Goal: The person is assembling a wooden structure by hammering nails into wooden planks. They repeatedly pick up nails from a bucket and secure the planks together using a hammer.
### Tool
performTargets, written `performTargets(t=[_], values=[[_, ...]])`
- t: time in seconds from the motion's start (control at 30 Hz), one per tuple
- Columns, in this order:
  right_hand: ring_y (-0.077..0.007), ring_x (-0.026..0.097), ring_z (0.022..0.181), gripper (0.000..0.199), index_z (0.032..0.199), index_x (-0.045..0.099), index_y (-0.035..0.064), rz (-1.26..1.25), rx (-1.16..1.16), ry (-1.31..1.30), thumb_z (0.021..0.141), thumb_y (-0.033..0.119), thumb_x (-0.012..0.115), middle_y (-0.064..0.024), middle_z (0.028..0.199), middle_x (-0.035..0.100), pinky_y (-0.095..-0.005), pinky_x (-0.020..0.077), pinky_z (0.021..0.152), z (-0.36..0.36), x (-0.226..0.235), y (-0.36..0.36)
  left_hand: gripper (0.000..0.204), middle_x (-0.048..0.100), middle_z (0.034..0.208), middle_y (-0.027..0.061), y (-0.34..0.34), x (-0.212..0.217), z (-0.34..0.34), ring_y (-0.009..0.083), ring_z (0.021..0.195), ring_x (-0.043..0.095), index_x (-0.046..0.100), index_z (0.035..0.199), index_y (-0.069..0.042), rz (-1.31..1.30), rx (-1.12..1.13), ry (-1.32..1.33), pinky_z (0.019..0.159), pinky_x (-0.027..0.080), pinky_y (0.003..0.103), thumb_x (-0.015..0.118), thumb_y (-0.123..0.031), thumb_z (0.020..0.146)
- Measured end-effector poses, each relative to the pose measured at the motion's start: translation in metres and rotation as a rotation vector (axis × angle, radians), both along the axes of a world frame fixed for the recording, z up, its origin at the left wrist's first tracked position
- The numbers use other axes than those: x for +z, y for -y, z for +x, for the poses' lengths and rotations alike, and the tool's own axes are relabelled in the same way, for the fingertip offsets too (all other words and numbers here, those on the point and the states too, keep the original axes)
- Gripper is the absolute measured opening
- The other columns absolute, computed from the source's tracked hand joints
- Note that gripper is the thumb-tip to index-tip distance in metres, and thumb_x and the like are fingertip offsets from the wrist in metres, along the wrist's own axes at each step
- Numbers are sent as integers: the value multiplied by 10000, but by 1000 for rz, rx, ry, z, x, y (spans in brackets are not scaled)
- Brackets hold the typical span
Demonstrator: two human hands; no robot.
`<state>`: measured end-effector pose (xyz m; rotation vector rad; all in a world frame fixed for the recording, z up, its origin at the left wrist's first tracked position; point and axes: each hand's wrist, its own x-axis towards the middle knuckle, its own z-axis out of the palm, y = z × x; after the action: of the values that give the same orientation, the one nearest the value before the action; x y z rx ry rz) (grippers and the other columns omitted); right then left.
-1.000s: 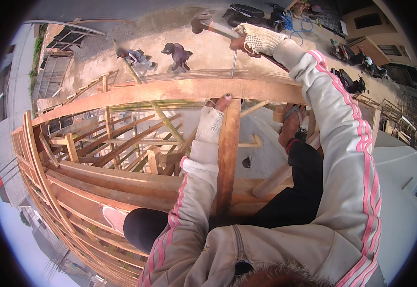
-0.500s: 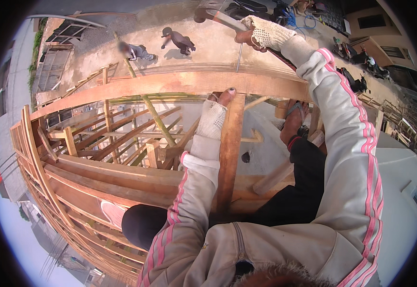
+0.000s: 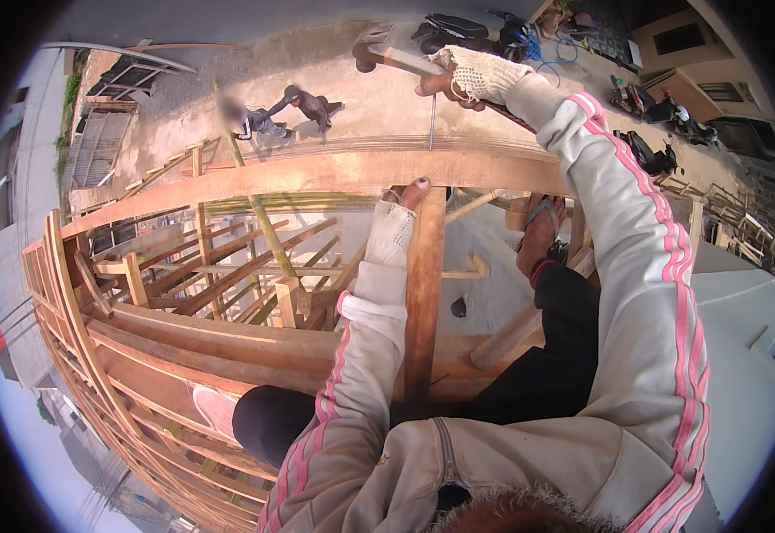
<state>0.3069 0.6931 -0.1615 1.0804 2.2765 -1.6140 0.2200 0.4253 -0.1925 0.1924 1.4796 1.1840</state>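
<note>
My right hand [image 3: 448, 86], in a white knitted fingerless glove, grips a hammer [image 3: 411, 60] raised above the far side of a long wooden beam [image 3: 316, 171]. Below that hand a long thin nail [image 3: 432, 124] stands nearly upright at the beam's top edge. My left hand [image 3: 408, 193], gloved the same way, clasps the beam's lower edge with the thumb on its near face; its other fingers are mostly hidden. Beside it a wooden rafter [image 3: 425, 293] meets the beam and runs back toward me. My sandalled foot [image 3: 540, 235] rests on timber at the right.
Open roof framing with wooden slats [image 3: 130, 382] lies left, and a bamboo pole [image 3: 267, 209] slants through it. The ground is far below, with two people [image 3: 312, 108] [image 3: 258, 122] and parked motorbikes [image 3: 649, 151]. A pale wall [image 3: 743, 329] stands right.
The whole view has shifted slightly, with the beam lower in it. Both hands keep their holds, and the hammer stays raised. Below, the darker-clothed person has moved left, close to the other.
</note>
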Motion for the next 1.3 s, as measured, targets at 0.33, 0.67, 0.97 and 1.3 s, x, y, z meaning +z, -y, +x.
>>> performTargets(t=[0.33, 0.67, 0.97, 1.3], values=[[-82, 569, 633, 254, 1190, 633, 37, -56, -572, -26, 992, 191, 673, -49, 897, 698, -211, 447, 523, 59, 70, -88, 867, 594, 1303, 220, 0, 12, -5, 282, 1232, 531, 581, 1334, 97, -83, -95, -48, 1080, 386, 396, 763, -580, 824], [-180, 563, 577, 546, 1368, 550, 135, 216, 310, 375, 924, 372, 762, -55, 793, 589, -332, 475, 475, 69, 33, -53, 943, 543, 1424, 253, 0, 10, -5, 324, 1331, 489, 533, 1415, 91, -101, -145, -72, 1136, 342, 407, 732, -611, 818], [-96, 443, 430, 433, 1062, 591, 38, 121, -522, -59, 906, 392, 785, -2, 674, 531, -283, 342, 374, 68, 48, -76, 541, 677, 1020, 103, 1, 11, 1, 185, 937, 604, 696, 1100, 37, -49, 27, -70, 860, 486, 340, 793, -437, 859], [-86, 531, 555, 344, 1181, 624, 100, 551, 73, 155, 967, 364, 678, -42, 809, 611, -226, 409, 457, 68, 76, -72, 867, 581, 1345, 221, 4, 11, -2, 297, 1250, 524, 577, 1355, 96, -42, -78, 66, 1098, 374, 386, 762, -561, 820]])
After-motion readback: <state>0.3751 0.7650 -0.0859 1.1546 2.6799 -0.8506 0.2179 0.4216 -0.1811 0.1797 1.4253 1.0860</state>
